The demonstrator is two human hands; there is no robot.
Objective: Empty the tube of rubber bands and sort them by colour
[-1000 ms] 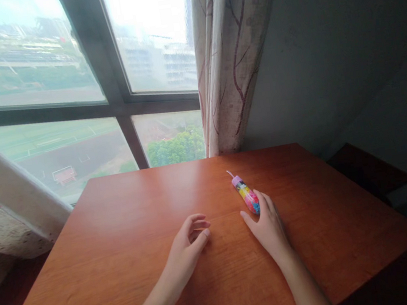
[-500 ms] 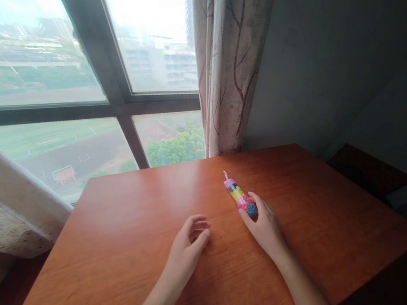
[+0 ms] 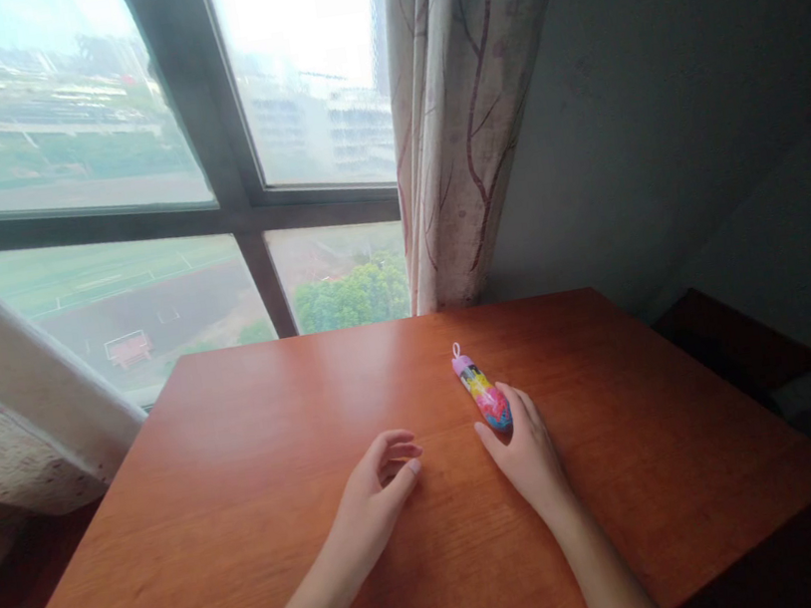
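Observation:
A slim clear tube (image 3: 486, 396) with a lilac cap and a small loop lies on the wooden table, its loop end pointing away from me. Small bits in bands of black, yellow, pink, red and blue fill it; their kind is too small to tell. My right hand (image 3: 531, 442) is at the tube's near end, thumb spread away on the left and fingers along its right side, seemingly touching it. Left of it, my left hand (image 3: 378, 484) rests above the table with loosely curled fingers apart, holding nothing.
The brown wooden table (image 3: 257, 536) reaches to a window (image 3: 233, 207) at the back. Patterned curtains hang on the left (image 3: 12, 400) and right (image 3: 449, 137) of the window. A dark wall (image 3: 615, 134) stands at the right.
The tube has shifted slightly right and turned a little at its near end. My right thumb has come away from the tube. My left hand has barely moved.

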